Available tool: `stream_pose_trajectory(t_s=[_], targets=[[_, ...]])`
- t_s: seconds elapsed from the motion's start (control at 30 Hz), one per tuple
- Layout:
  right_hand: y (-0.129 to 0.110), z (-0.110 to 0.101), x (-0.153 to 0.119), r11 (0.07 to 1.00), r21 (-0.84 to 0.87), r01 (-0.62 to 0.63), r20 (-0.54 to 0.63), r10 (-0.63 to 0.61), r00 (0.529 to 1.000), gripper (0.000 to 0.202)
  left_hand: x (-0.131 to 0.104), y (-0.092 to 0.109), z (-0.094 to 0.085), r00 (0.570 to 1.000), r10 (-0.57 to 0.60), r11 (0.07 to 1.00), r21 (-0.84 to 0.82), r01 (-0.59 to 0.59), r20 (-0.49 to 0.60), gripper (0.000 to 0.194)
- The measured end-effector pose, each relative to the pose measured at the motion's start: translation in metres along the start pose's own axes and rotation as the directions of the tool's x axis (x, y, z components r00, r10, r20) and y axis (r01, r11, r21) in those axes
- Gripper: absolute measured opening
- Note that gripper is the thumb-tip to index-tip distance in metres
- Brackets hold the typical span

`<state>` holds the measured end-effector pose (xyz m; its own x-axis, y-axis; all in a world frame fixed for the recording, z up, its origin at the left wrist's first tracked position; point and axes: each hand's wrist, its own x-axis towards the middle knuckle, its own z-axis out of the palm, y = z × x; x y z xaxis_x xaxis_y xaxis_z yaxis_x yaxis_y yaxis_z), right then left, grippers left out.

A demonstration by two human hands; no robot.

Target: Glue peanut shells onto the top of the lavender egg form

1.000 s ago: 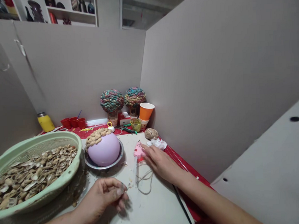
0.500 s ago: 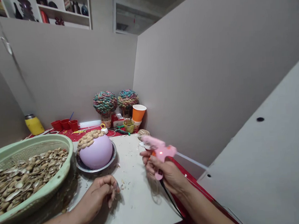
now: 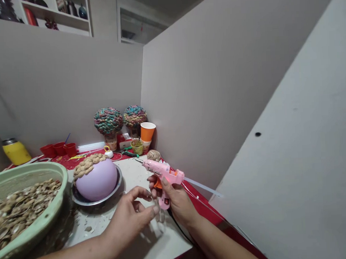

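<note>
My right hand [image 3: 176, 200] is wrapped round the handle of a pink glue gun [image 3: 163, 172], whose metal nozzle points up and left; a translucent glue stick juts from its back. My left hand [image 3: 133, 211] is just left of the gun's handle, thumb and fingers curved apart, with thin pale strands near the fingertips. A lilac ball [image 3: 99, 181] sits in a metal bowl [image 3: 120, 181], its upper left covered with peanut shells [image 3: 88, 165]. At the left, a green basket [image 3: 54, 207] holds a heap of shell halves [image 3: 24, 206].
Two shell-covered ball trees [image 3: 108, 122], an orange cup [image 3: 148, 131], red cups [image 3: 59, 149], green-handled pliers [image 3: 130, 154], a twine ball [image 3: 153, 155] and a yellow jar [image 3: 17, 152] stand at the back. Grey partitions [image 3: 203, 97] enclose the table; a cord hangs below the gun.
My left hand has moved right and up beside the gun, its fingers now wider apart. The gun is more sharply visible and turned slightly. The whole view has shifted to the right.
</note>
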<state>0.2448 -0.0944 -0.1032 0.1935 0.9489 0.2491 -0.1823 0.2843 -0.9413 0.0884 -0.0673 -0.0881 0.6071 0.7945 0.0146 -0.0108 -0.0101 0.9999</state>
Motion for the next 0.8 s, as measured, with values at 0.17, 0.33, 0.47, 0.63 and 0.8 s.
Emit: stream_pose_trajectory(t_s=[0.17, 0.33, 0.47, 0.63, 0.8], targets=[[-0.008, -0.005, -0.004, 0.997, -0.055, 0.055, -0.025, -0.057, 0.998, 0.042, 0.014, 0.001, 0.019, 0.999, 0.005, 0.986, -0.168, 0.001, 0.04, 0.034], [-0.022, -0.02, -0.011, 0.985, -0.115, 0.131, -0.101, -0.143, 0.985, 0.037, 0.028, -0.001, 0.013, 0.999, -0.035, 0.984, -0.175, 0.034, -0.004, 0.031], [-0.04, -0.039, -0.023, 0.964, -0.128, 0.233, -0.195, -0.255, 0.947, 0.045, 0.048, -0.004, -0.003, 0.991, -0.004, 0.99, -0.138, -0.015, -0.136, 0.029], [-0.051, -0.047, -0.037, 0.923, -0.045, 0.382, -0.31, -0.376, 0.873, 0.039, 0.078, 0.003, 0.008, 0.969, 0.143, 0.99, 0.021, -0.141, -0.201, 0.028], [-0.044, -0.034, -0.039, 0.954, -0.004, 0.301, -0.297, -0.288, 0.91, 0.038, 0.098, 0.007, 0.035, 0.972, 0.234, 0.895, 0.395, -0.206, -0.025, 0.028]])
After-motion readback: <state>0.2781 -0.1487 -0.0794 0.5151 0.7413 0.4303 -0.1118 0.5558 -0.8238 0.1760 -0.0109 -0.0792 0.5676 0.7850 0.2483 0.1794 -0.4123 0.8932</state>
